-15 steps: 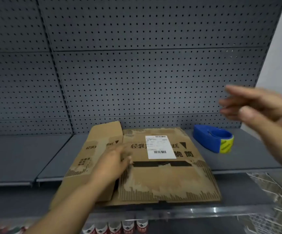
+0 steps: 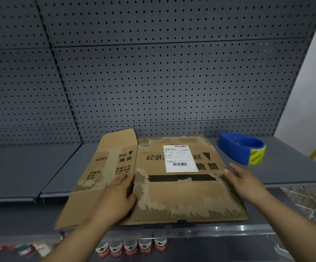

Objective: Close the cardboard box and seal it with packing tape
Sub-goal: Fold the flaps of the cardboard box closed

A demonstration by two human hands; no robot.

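A worn brown cardboard box lies on the grey shelf, with a white shipping label and a strip of black tape across its top. Its left flap stands out sideways, tilted up at the far end. My left hand rests on the seam between that flap and the top panel, fingers curled at the edge. Fingers apart, my right hand lies flat at the box's right edge. A blue tape dispenser with yellow-green tape sits on the shelf behind and to the right of the box.
A grey pegboard wall rises behind the shelf. Below the shelf's front edge stands a row of bottles with red-and-white caps. A wire rack sits low at the right.
My right hand has come down from mid-air at the right onto the box's right edge. The left hand stays at the flap seam. The view has shifted slightly.
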